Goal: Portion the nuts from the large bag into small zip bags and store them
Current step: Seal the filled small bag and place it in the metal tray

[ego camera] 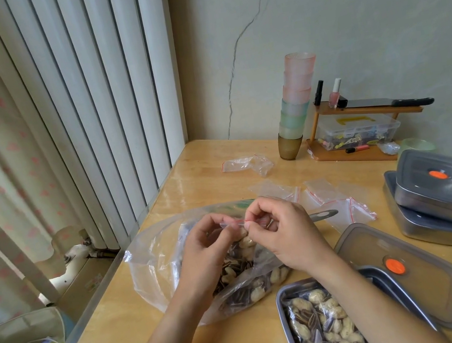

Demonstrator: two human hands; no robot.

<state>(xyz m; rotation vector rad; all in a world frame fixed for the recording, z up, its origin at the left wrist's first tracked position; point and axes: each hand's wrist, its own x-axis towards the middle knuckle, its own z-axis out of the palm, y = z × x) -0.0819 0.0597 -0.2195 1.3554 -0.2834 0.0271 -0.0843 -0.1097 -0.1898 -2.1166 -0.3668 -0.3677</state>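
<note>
Small zip bag [235, 223] pinched above the large bag [150, 262] of nuts [235, 268]
Left hand [207, 243] and right hand [285, 230] each close a fingertip grip on its red-striped top edge; the large bag lies open on the tabletop [190, 177].

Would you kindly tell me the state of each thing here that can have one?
small zip bag, pinched at its red strip by left hand and right hand.
large bag, open, nuts inside.
steel tray, uncovered, holds filled bags.
lid, off, beside the tray.
stacked containers, lidded.
</note>
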